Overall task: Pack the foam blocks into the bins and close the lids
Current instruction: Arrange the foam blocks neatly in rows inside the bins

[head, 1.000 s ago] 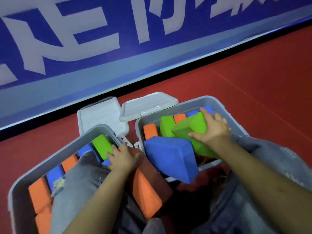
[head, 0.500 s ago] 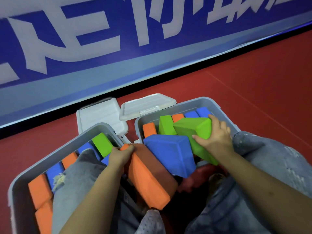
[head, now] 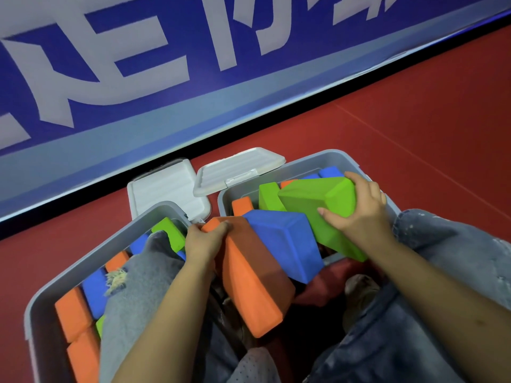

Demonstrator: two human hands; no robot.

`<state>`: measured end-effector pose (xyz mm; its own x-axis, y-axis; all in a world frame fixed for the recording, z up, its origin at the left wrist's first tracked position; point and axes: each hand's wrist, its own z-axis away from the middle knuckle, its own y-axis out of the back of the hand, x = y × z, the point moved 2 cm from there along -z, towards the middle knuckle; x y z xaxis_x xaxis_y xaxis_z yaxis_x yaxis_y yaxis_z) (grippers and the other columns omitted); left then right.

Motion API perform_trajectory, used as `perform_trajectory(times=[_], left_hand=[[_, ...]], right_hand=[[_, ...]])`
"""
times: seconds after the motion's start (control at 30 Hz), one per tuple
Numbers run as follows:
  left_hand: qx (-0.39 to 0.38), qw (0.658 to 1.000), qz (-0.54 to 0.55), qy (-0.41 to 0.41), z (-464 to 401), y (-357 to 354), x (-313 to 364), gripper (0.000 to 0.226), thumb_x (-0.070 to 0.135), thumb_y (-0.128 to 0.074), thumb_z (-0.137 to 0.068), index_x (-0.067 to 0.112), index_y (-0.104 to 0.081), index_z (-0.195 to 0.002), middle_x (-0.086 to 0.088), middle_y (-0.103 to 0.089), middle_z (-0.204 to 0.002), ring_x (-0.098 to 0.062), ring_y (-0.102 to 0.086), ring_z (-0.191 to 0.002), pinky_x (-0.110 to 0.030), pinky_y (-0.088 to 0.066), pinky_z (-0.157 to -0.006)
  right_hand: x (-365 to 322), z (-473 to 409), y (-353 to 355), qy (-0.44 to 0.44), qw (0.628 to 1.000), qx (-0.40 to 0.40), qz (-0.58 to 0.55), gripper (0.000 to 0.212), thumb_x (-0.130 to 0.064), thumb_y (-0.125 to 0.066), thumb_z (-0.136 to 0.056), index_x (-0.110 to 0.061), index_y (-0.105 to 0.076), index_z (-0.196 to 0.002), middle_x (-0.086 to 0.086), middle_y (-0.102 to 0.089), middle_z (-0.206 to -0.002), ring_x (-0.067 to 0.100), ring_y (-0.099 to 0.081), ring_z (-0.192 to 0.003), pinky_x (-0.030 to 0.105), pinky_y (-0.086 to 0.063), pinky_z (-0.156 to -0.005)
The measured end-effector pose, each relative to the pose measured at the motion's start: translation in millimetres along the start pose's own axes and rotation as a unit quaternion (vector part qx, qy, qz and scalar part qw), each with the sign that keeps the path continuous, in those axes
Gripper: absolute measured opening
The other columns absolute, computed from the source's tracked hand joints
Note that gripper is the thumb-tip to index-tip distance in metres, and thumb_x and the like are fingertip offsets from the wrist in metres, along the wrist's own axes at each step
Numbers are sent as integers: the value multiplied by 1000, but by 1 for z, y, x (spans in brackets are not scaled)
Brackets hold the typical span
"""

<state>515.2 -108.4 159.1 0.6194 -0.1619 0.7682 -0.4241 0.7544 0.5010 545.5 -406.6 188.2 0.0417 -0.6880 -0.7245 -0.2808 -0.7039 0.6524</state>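
Left hand: our left hand (head: 203, 241) curls its fingers over the far end of the orange block (head: 249, 280), gripping it.
Right hand: our right hand (head: 359, 214) clasps the big green block (head: 318, 208), thumb on its near face.
Blue block: we see the blue block (head: 284, 241) wedged between those two, touching both.
Bins: the left bin (head: 55, 294) and right bin (head: 276, 164) hold more blocks.
Lids: both white lids (head: 237, 168) lie open at the far side, on the red floor (head: 414, 120).

Red floor (head: 414, 111) w/ thin seam lines; blue banner wall (head: 166, 51), big white lettering, black strip at base.
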Motion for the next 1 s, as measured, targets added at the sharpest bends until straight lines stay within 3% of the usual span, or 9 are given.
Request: perform_trajectory(times=[0.17, 0.33, 0.47, 0.63, 0.7, 0.83, 1.0], left_hand=[[15, 1000, -20, -12, 0, 14, 6, 67, 47, -78, -64, 17, -52, -118, -5, -60, -111, -26, -59, -96, -43, -54, -85], [22, 999, 2, -28, 10, 24, 13, 68, 46, -78, -68, 15, -51, -123, -5, -58, -114, -24, -58, -97, -34, -49, -76], [13, 997, 57, -52, 15, 25, 22, 57, 39, -76, -74, 19, -47, -118, -1, -52, -111, -20, -54, -95, -28, -43, -68], [-1, 992, 111, -52, 18, 5, 33, 58, 45, -80, -66, 23, -49, -110, -2, -60, -108, -19, -60, -93, -38, -53, -82], [-4, 990, 133, -52, 20, -12, 38, 54, 41, -79, -69, 21, -50, -109, -2, -61, -107, -18, -60, -91, -32, -51, -75], [-25, 982, 186, -33, 22, -51, 47, 49, 37, -79, -72, 22, -48, -107, -1, -60, -106, -16, -60, -89, -28, -48, -71], [-28, 983, 167, -69, 23, -95, 52, 61, 51, -77, -65, 25, -49, -113, 1, -60, -112, -15, -59, -98, -38, -50, -92]], right_hand=[[-5, -3, 6, 24, 999, -1, -41, 90, -67, -56, -52, -24, -47, -131, 5, -50, -117, 29, -47, -111, 30, -32, -94], [-14, -1, 10, 57, 996, 12, -63, 87, -64, -60, -55, -24, -48, -131, -1, -48, -113, 27, -48, -110, 16, -26, -92], [-27, -4, 30, 88, 991, 53, -86, 83, -59, -63, -58, -22, -47, -130, -5, -44, -111, 18, -44, -108, 17, -28, -91], [-33, -5, 40, 169, 979, 104, -49, 79, -49, -68, -62, -11, -50, -128, 5, -52, -116, 17, -44, -106, 14, -25, -96], [-32, -6, 38, 184, 976, 115, -19, 79, -49, -69, -61, -11, -50, -128, 12, -55, -116, 23, -48, -107, 18, -25, -97], [-31, -8, 36, 159, 979, 129, 10, 79, -49, -71, -55, -27, -45, -126, 12, -54, -116, 34, -51, -104, 33, -32, -92], [-21, -21, 38, 122, 976, 175, 36, 79, -39, -76, -52, -32, -43, -124, 11, -53, -119, 38, -49, -107, 47, -39, -90]])
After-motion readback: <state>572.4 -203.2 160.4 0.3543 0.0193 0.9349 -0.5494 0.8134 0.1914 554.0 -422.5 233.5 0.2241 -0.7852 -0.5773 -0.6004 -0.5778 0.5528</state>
